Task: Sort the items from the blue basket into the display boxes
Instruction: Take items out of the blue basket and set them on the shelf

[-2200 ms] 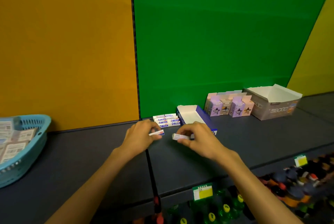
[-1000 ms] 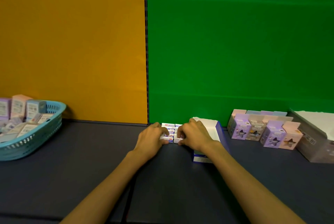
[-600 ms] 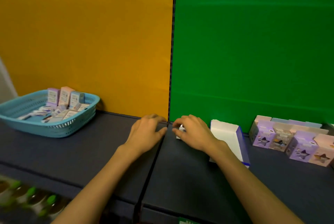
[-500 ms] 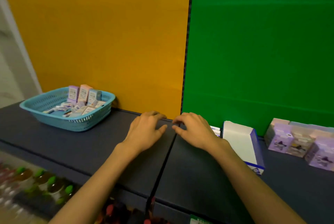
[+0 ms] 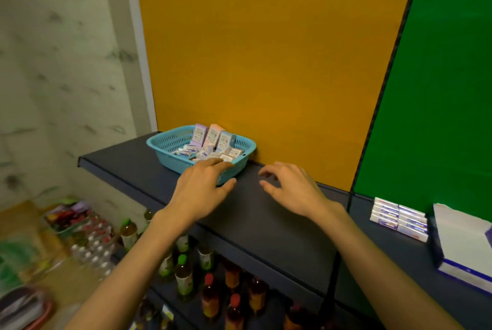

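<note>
The blue basket (image 5: 170, 146) stands on the dark shelf (image 5: 266, 223) against the orange panel, holding several small boxes, three of them upright pastel ones (image 5: 213, 136). My left hand (image 5: 202, 188) hovers at the basket's near right rim, fingers spread and empty. To its right, my right hand (image 5: 291, 188) is over the shelf, fingers loosely curled, holding nothing. At the right lies a stack of small white-and-blue boxes (image 5: 399, 219), beside a white and blue display box (image 5: 463, 244) cut off by the frame edge.
Below the shelf is a lower shelf with several bottles (image 5: 213, 284). Left of the shelf end is a pale wall, with bottles and packages on the floor (image 5: 77, 226). A green panel (image 5: 439, 90) backs the right part of the shelf.
Both hands left the stack of small boxes empty and moved left toward the basket. The view swung left, so the basket is now central and the purple boxes are out of frame.
</note>
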A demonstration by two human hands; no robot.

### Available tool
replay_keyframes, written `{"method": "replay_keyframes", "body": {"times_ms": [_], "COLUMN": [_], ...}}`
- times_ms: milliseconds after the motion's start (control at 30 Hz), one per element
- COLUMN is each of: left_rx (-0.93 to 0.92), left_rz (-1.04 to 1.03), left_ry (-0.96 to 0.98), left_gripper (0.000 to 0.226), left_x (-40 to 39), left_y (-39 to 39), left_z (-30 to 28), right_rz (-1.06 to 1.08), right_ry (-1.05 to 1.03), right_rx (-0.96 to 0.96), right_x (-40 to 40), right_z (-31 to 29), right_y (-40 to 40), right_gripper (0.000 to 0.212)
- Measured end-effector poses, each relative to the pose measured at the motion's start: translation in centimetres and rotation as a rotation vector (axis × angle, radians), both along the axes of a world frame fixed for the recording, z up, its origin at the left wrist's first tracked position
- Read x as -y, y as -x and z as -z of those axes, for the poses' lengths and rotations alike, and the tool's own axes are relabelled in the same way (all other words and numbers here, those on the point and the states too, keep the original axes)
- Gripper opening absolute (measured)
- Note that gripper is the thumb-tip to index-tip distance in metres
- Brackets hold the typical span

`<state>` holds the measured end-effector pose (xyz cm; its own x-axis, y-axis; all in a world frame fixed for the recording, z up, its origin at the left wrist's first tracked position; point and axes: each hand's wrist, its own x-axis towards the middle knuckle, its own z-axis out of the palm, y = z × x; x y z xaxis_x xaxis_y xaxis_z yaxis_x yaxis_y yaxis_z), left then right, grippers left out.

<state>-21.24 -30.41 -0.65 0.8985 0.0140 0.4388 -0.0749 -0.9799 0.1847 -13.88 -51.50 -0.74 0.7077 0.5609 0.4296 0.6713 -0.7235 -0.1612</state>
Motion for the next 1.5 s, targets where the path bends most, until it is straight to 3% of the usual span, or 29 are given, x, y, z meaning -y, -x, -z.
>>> {"method": "replay_keyframes", "body": {"times_ms": [367,633,1033,1500], "left_rx": [-0.024,-0.015,-0.042,-0.198], "left_rz": [-0.008,0.039,0.151,0.236], "left_ry": [0.013,0.042,0.056,-0.263], "left_gripper": [0.049,0.048,0.043,0.017], "left_x": [-17.7,-25.1,-30.8,-31.7], "left_y": [3.3,0.9,-9.9,-24.0], "left_z": [0.8,0.2,0.0,0.3], "right_rz": [0.065,0.119,0.237,0.322], "right_ry": [-0.002,-0.018,-0.032,0.007], "right_rx": [-0.035,-0.045,-0.040,-0.082], "right_x": [-14.8,-21.1,-25.4,-26.5], "right_z": [0.5,0.0,0.2,0.7], "right_y": [2.0,0.8,-7.6,-15.8], "right_gripper": [0.029,0.022,0.022,0.023]}}
